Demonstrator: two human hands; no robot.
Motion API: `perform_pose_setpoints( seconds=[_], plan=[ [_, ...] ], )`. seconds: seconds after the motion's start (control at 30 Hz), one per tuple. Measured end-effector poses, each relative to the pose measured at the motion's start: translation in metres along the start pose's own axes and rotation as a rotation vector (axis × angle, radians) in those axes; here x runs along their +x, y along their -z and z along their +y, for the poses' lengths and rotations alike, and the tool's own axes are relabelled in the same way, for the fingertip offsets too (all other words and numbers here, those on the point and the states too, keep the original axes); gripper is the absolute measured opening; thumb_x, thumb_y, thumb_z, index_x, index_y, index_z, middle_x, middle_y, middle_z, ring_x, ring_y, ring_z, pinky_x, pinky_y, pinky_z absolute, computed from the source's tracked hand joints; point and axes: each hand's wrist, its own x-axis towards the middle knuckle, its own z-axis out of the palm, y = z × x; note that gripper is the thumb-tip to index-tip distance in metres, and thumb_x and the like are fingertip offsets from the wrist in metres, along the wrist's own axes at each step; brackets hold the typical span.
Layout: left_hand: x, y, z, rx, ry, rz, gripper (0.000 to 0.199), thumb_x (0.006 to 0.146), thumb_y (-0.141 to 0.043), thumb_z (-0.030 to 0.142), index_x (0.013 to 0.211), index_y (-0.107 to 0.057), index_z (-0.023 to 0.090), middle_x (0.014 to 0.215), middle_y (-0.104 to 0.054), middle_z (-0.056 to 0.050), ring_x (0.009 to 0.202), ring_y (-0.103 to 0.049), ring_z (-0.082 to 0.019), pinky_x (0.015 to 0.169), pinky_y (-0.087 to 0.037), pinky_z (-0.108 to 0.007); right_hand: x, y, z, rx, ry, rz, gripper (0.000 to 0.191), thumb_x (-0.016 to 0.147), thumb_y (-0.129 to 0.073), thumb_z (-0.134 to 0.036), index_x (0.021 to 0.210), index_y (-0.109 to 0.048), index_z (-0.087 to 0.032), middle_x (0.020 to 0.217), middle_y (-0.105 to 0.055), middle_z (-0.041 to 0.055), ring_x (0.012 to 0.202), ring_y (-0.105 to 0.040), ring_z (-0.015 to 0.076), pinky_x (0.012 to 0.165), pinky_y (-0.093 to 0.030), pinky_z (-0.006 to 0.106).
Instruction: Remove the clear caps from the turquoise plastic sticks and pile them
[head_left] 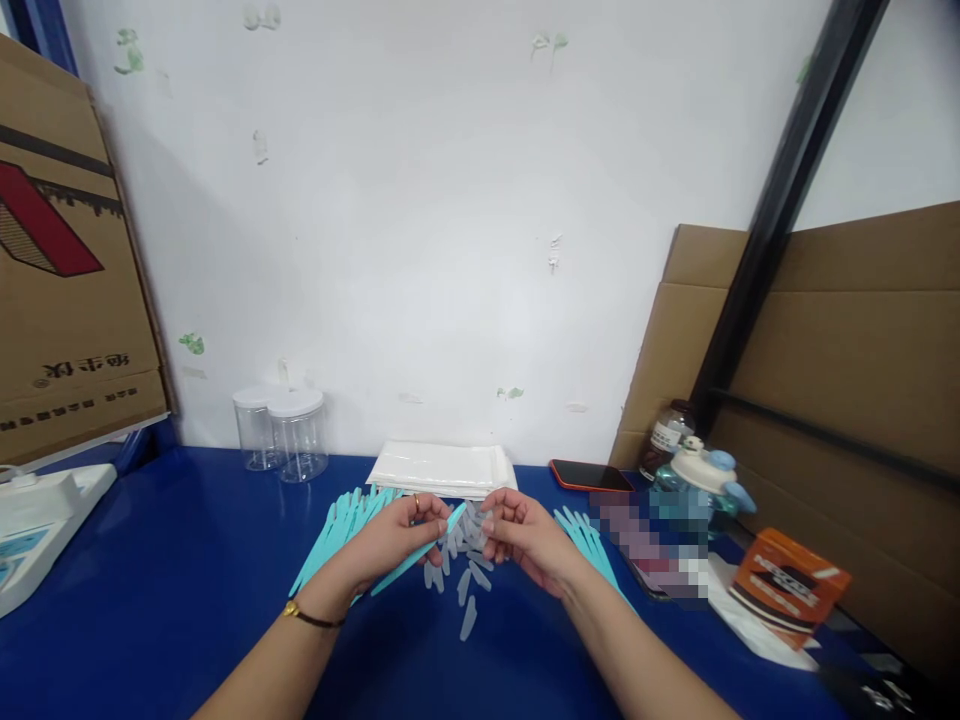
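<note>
Near the middle of the blue table, my left hand (401, 540) pinches a slim turquoise stick (405, 570), its tip pointing up and to the right past my fingertips. Across a small gap, my right hand (529, 540) has its thumb and fingers drawn together; whatever is between them is too small to make out. A scatter of frosted translucent sleeve-like pieces (480, 577) lies between and below the hands. Similar turquoise sticks (330, 535) are spread in a bunch behind my left hand. Another bunch of turquoise sticks (589, 545) lies beyond my right wrist, partly covered by the arm.
White flat packets (439, 466) lie by the wall. Two clear jars (300, 440) with white lids stand back left, a white device (52, 530) at far left. To the right are a phone (591, 475), a brown bottle (666, 440), a teal water bottle (697, 480) and an orange pouch (787, 585).
</note>
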Motion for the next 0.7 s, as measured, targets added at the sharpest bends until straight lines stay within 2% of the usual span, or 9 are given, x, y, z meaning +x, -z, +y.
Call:
perform_pose_setpoints(
  seconds=[0.2,0.37,0.47,0.53,0.6,0.7],
  plan=[
    [0.007,-0.004,-0.012,-0.001,-0.009,-0.019,0.023,0.076,-0.053,0.038,0.087,-0.049,0.018,0.072,-0.052,0.004,0.054,-0.050,-0.007,0.052,-0.035,-0.020,0.003,0.006,0.001,0.130,-0.060,0.063,0.021,0.065,-0.071,-0.023,0.074,-0.053,-0.017,0.049,-0.045,-0.0098,0.034,-0.042,0.0029,0.035,-0.026,0.016],
    [0.011,-0.009,-0.015,0.013,-0.013,-0.043,0.021,0.075,-0.053,0.033,0.088,-0.050,0.017,0.072,-0.055,0.003,0.053,-0.049,-0.007,0.051,-0.034,-0.021,0.004,0.006,0.003,0.108,-0.136,0.124,0.022,0.061,-0.074,-0.022,0.071,-0.056,-0.015,0.051,-0.054,-0.0059,0.039,-0.049,0.0050,0.038,-0.032,0.016],
    [0.011,-0.010,-0.016,-0.008,-0.014,-0.046,0.021,0.073,-0.054,0.031,0.088,-0.051,0.017,0.072,-0.054,0.003,0.056,-0.050,-0.008,0.055,-0.037,-0.021,0.005,0.007,0.005,0.123,-0.128,0.158,0.021,0.060,-0.075,-0.022,0.072,-0.061,-0.013,0.056,-0.060,-0.0016,0.047,-0.056,0.0068,0.047,-0.042,0.017],
    [0.010,-0.009,-0.016,-0.003,-0.016,-0.046,0.022,0.073,-0.054,0.033,0.088,-0.052,0.016,0.073,-0.054,0.003,0.057,-0.051,-0.008,0.057,-0.038,-0.021,0.005,0.008,0.007,0.148,-0.133,0.160,0.024,0.059,-0.077,-0.022,0.076,-0.064,-0.011,0.067,-0.066,0.0039,0.063,-0.063,0.0107,0.062,-0.048,0.019],
    [0.011,-0.009,-0.016,0.030,-0.014,-0.040,0.024,0.073,-0.054,0.034,0.089,-0.053,0.016,0.074,-0.055,0.002,0.058,-0.051,-0.008,0.057,-0.038,-0.022,0.005,0.009,0.008,0.155,-0.152,0.140,0.029,0.058,-0.078,-0.022,0.082,-0.066,-0.009,0.077,-0.069,0.0089,0.077,-0.066,0.0145,0.075,-0.048,0.022],
    [0.013,-0.008,-0.017,0.106,-0.010,-0.007,0.028,0.073,-0.053,0.036,0.090,-0.054,0.015,0.072,-0.055,0.002,0.057,-0.051,-0.009,0.056,-0.038,-0.022,0.005,0.010,0.008,0.112,-0.171,0.122,0.033,0.061,-0.077,-0.026,0.087,-0.067,-0.008,0.080,-0.070,0.0112,0.080,-0.066,0.0161,0.078,-0.048,0.024]
  ],
)
